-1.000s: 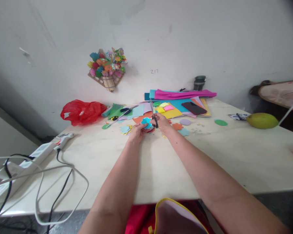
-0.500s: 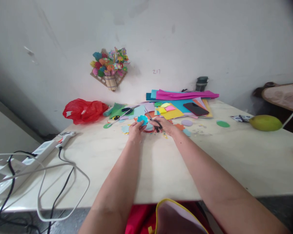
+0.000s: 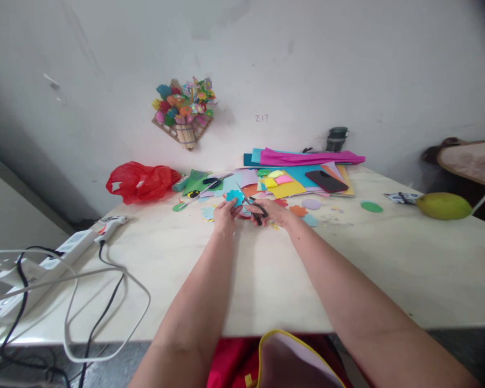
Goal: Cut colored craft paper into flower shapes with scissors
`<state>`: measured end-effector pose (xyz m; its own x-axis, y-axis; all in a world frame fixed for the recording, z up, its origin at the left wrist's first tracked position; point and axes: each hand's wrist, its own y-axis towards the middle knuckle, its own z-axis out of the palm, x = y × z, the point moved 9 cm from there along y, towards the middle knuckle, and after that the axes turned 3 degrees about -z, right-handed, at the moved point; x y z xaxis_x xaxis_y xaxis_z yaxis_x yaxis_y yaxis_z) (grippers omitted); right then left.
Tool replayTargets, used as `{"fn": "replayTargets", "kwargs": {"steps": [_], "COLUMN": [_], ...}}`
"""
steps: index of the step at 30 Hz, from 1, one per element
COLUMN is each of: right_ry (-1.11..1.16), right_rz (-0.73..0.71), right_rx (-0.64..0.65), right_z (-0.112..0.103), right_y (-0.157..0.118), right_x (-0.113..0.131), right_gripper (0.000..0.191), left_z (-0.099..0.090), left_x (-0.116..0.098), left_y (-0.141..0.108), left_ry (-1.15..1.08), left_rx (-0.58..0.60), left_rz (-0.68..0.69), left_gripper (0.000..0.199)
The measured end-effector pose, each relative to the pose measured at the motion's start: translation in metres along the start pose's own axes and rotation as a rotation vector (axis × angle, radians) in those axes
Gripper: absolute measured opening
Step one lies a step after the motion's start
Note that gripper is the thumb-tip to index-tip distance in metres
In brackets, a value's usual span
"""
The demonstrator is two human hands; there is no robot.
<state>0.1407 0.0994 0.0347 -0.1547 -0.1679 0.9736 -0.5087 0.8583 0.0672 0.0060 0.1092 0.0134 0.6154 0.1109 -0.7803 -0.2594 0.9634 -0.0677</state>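
Between the thumb and fingers of my left hand (image 3: 225, 214) is a bright blue paper flower (image 3: 234, 198) with a scalloped edge. My right hand (image 3: 274, 212) is closed around the black handles of a pair of scissors (image 3: 260, 211). Their blades point up and to the left, close to the flower's right edge; I cannot tell whether they touch it. Beneath and beside my hands lie cut paper pieces, among them an orange flower (image 3: 298, 210), a lilac oval (image 3: 311, 204) and small scraps.
A second pair of scissors (image 3: 213, 182) lies beyond my left hand, near a red plastic bag (image 3: 141, 182). Coloured paper sheets (image 3: 297, 187) and a phone (image 3: 326, 181) are at the back. A power strip (image 3: 70, 247) with loose cables stands left; a yellow-green fruit (image 3: 443, 206) is right.
The scissors have turned slightly, with their blades now tilted further left toward the blue flower. Both hands keep their grip, and the whole view has shifted a little.
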Motion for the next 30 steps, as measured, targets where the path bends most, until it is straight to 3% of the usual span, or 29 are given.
{"fn": "replayTargets", "kwargs": {"steps": [30], "right_ry": [-0.016], "right_rz": [0.024], "right_rx": [-0.066], "right_z": [0.0002], "right_y": [0.0026], "right_x": [-0.0009], "right_gripper": [0.030], "left_z": [-0.0037], "left_x": [0.0096], "left_y": [0.0075], "left_ry": [-0.027], "left_rx": [0.002], "left_rz": [-0.033], "left_gripper": [0.016]}}
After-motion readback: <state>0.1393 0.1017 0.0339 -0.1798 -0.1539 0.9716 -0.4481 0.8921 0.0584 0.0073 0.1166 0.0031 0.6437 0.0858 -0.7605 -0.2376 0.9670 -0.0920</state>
